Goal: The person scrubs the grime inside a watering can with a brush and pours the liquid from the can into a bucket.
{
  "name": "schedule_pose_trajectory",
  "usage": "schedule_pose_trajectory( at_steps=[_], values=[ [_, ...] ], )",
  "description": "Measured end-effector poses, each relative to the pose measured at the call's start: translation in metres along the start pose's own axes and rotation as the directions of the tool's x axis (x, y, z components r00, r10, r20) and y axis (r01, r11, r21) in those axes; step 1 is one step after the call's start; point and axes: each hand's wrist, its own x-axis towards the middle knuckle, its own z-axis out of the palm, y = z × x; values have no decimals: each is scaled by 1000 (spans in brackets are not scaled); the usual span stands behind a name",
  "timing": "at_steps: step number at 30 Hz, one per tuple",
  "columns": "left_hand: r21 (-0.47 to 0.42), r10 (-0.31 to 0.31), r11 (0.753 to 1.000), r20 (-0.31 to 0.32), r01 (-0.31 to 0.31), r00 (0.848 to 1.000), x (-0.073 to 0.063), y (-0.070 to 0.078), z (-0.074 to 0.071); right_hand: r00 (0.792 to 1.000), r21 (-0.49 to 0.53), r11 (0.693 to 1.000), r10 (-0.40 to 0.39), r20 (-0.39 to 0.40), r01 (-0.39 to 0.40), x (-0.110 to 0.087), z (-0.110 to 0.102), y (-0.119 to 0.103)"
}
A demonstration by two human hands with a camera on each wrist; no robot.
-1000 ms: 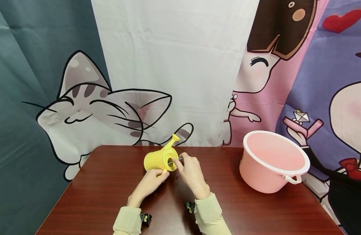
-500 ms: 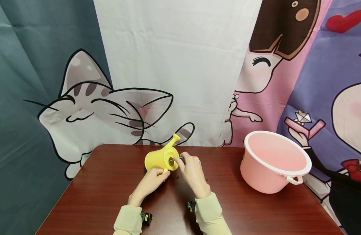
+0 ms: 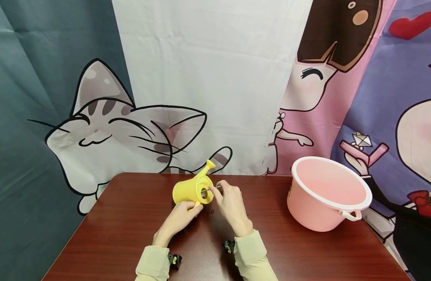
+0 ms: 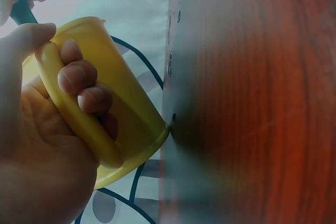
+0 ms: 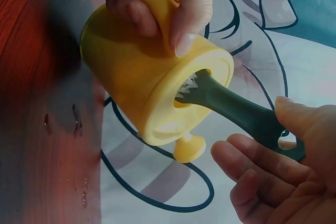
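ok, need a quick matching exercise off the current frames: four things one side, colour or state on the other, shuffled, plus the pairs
1 watering can
2 brush
3 bucket
4 left hand

A pink, white-rimmed
B gripping the can's handle
C yellow all over
D dark green, partly inside the can

Pairs: 1-C, 2-D, 3-A, 4-B

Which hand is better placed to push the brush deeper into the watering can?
Right, probably: the right hand holds the green brush, its bristles inside the yellow watering can; the left hand grips the can's handle.
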Motion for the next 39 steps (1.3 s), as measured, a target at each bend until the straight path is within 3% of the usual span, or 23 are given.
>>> schedule_pose_trajectory(
  at_steps=[29, 39],
  values=[
    [-11, -13, 1000, -3, 13, 1000, -1, 1, -1, 999, 20, 1000, 1, 33, -2, 1, -7, 0],
    [-4, -14, 1000, 1, 14, 1000, -1, 1, -1, 997, 32, 998, -59, 58, 57, 2, -10, 4]
  ],
)
